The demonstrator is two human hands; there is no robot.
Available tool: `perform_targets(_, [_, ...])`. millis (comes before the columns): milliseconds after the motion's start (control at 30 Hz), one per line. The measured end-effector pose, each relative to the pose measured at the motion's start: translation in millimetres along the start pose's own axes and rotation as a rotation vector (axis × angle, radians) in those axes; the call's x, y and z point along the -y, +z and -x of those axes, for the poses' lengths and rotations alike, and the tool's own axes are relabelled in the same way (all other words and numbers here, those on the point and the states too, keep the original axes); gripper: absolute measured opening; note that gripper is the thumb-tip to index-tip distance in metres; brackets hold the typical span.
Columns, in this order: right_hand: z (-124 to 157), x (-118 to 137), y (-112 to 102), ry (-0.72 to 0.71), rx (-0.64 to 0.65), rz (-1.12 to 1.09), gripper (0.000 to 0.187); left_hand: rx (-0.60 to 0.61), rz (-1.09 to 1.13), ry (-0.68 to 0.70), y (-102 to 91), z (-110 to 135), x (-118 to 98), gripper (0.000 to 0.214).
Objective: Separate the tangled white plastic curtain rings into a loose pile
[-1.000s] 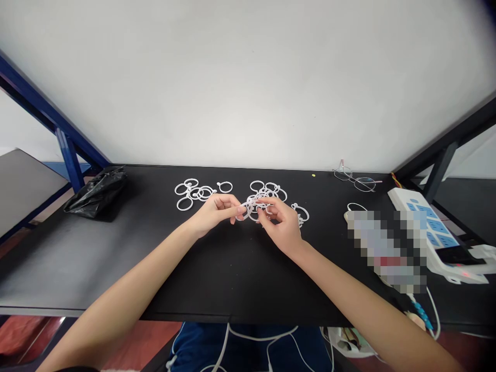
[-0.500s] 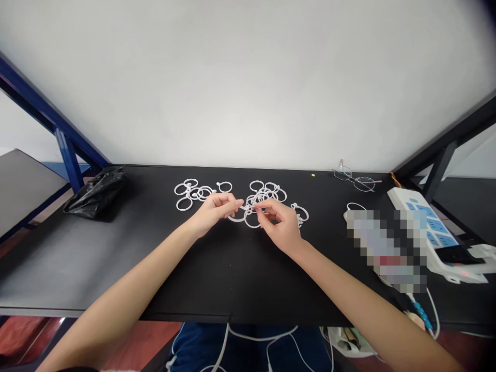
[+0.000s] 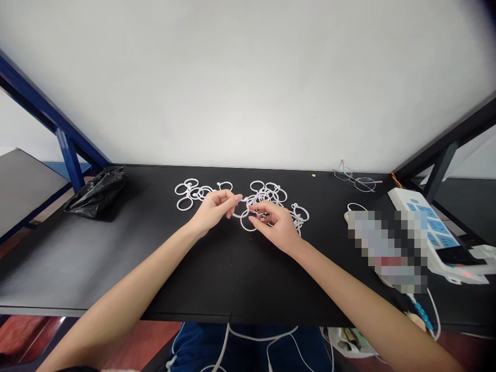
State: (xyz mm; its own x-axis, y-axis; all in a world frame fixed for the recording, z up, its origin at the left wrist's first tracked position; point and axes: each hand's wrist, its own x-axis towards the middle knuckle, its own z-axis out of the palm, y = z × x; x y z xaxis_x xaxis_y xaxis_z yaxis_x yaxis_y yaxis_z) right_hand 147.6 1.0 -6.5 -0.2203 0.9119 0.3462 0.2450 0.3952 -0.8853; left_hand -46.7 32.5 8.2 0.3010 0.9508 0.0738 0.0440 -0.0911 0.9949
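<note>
A loose pile of white curtain rings (image 3: 263,195), each with a small eyelet, lies on the black table (image 3: 186,281) around my hands. My left hand (image 3: 219,206) is closed, thumb and fingers pinched at a white ring whose lower edge shows just right of the fingers. My right hand (image 3: 273,222) pinches another white ring (image 3: 242,223) between thumb and forefinger; its loop sticks out to the left over the table. The fingers partly hide where each ring is gripped. A second cluster of rings (image 3: 185,205) lies beyond and left of my left hand.
At the left lies a crumpled black plastic bag (image 3: 96,194). Eyeglasses (image 3: 364,183) rest near the back wall. On the right are a blurred-out object (image 3: 387,253) and a white power strip (image 3: 403,199). White cables (image 3: 263,338) hang below the front edge.
My right hand has shifted slightly left and its fingers have changed position, with a ring's loop now more visible at the fingertips. My left hand has moved very little.
</note>
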Motion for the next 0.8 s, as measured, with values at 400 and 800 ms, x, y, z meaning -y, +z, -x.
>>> perform_targets(400, [0.2,-5.9,0.9,-0.032,0.032,-0.033,0.029,0.009,0.032,0.0,1.5,-0.8,3.7,0.037])
perform_targets(800, [0.7,-7.1,3.9,0.046,0.034,-0.169,0.03,-0.008,0.064,-0.008,2.5,-0.1,0.6,0.039])
